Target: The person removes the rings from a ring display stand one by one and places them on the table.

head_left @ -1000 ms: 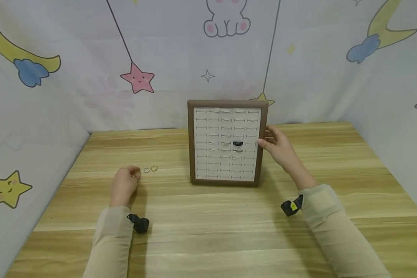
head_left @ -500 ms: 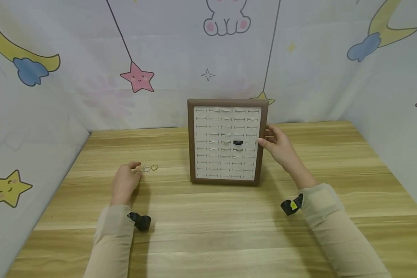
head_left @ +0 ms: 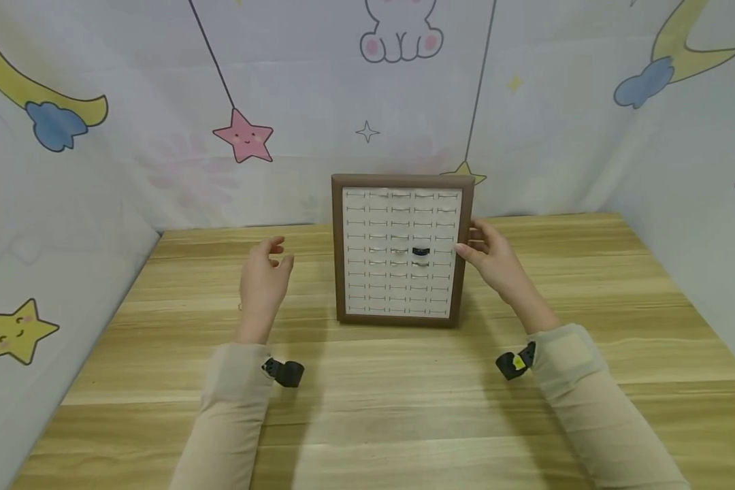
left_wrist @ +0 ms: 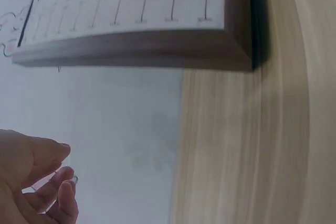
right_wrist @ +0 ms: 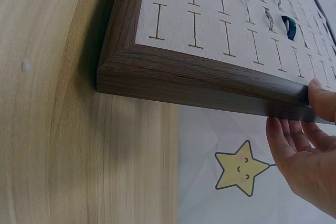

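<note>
My left hand (head_left: 265, 282) is raised over the table left of the ring display board (head_left: 398, 299), fingers bent toward the thumb. In the left wrist view, a glint of a silvery ring (left_wrist: 75, 179) shows at the fingertips, mostly hidden by them. My right hand (head_left: 496, 262) grips the board's right edge, thumb on the front of the brown frame and fingers behind. The board stands upright with rows of slits in its white face. A dark ring (head_left: 420, 252) and several thin silvery rings (right_wrist: 270, 19) sit in the slits.
Part of a gold-coloured ring (head_left: 241, 307) shows on the wooden table (head_left: 367, 408) beside my left wrist, which covers the spot around it. A white curtain (head_left: 306, 102) printed with stars and moons closes off the back and sides.
My left hand has risen from the loose rings at the left and moved right and forward toward the board, now covering most of their spot. The right hand and the board have stayed in place.
</note>
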Demonstrator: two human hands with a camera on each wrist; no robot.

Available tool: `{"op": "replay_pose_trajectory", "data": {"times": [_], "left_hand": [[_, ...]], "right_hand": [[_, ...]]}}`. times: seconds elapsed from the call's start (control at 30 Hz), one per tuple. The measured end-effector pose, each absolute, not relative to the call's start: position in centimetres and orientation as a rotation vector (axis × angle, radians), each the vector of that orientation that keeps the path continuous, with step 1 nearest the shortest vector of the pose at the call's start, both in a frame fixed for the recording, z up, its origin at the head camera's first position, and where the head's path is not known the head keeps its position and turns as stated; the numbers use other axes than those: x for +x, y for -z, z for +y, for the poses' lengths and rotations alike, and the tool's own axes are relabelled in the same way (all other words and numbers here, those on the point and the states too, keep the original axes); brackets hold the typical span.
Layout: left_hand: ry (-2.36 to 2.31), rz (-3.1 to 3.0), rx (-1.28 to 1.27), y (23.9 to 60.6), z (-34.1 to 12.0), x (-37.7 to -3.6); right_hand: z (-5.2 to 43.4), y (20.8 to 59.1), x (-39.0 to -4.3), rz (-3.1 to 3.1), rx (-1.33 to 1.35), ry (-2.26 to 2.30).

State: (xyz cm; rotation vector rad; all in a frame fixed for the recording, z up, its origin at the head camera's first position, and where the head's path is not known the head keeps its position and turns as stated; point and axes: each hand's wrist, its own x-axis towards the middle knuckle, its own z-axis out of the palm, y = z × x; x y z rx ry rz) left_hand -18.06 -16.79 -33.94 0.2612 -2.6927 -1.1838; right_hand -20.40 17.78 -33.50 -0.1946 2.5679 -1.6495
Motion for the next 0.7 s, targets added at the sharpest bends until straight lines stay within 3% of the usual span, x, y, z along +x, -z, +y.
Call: {"op": "replay_pose_trajectory", "data": {"times": [0.33,0.7], "left_hand": [[1.167,-2.597,-0.073,32.4,-10.1,-17.6],[1.148,-2.636,-0.267,33.4,-5.5,-17.3]], "right_hand": [[17.8,33.6,-20.5,2.56,-0.198,1.654],[17.9,33.5,-20.4,2.565,-0.195,1.649]]}}
